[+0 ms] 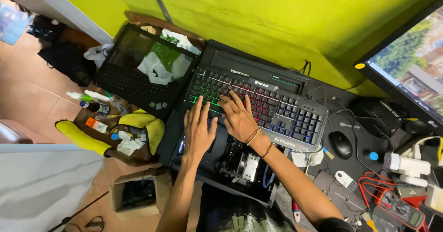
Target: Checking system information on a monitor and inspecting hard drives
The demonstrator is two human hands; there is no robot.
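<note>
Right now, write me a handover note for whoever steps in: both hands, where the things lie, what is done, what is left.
Left hand: flat, fingers spread, on the near-left edge of the backlit black keyboard, gripping nothing.
Right hand: palm down on the keys, fingers over the red-lit rows, gripping nothing.
The keyboard lies on top of an opened black computer case; its inner parts show below the hands.
Black mouse sits right of the keyboard; an open black laptop lies to the left, with crumpled bags on it.
Done: case is open. Left: keyboard not yet lifted off.
</note>
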